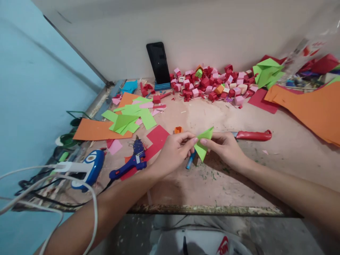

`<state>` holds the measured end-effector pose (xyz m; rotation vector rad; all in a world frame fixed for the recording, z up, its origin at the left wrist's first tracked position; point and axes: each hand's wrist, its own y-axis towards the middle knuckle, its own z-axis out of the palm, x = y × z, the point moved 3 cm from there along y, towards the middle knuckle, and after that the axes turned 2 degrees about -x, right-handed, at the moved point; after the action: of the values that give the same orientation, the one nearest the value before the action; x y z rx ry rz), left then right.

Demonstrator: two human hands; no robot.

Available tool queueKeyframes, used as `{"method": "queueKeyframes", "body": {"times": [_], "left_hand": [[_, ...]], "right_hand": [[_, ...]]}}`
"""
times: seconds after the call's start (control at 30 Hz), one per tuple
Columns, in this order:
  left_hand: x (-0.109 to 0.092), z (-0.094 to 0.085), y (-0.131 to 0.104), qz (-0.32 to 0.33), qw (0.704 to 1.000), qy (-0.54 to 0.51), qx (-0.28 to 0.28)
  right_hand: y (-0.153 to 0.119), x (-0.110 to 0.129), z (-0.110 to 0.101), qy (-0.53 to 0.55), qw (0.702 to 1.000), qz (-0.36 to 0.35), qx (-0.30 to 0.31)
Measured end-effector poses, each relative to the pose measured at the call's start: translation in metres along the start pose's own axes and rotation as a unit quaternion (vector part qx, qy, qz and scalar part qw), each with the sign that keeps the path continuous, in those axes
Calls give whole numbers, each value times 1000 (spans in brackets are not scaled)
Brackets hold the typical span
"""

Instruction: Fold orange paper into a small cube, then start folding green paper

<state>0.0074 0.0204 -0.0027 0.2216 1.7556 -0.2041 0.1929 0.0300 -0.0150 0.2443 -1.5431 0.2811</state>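
A folded piece of green paper [204,141] is pinched between my two hands, just above the table. My left hand [176,148] grips its left edge with thumb and fingers. On the other side, my right hand [225,147] has its thumb pressed on the paper's face, the fingers behind it. Beneath the paper lies a blue pen-like stick [190,161], partly hidden. A knife with a red handle [253,135] lies just beyond my right hand, which covers part of its blade. Behind my left hand sits a small orange folded paper piece [178,130].
Blue glue gun [135,159] and its cord lie left of my left arm. Green paper cutouts [130,115], orange sheets [310,106] and red paper [158,138] are spread about. A phone [158,63] stands before a heap of small red and pink paper cubes [209,83]. White cables [92,202] cross my left forearm.
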Motion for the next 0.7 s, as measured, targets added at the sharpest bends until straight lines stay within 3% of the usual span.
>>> {"method": "queueKeyframes", "body": {"times": [0.4, 0.53, 0.7], "left_hand": [[-1, 0, -3, 43, 993, 106, 10], [-5, -1, -5, 79, 982, 173, -13], [-3, -3, -4, 81, 980, 180, -19]], "right_hand": [[-1, 5, 2, 0, 999, -29, 26], [1, 4, -1, 27, 1000, -9, -9], [4, 1, -4, 55, 998, -12, -17]]}}
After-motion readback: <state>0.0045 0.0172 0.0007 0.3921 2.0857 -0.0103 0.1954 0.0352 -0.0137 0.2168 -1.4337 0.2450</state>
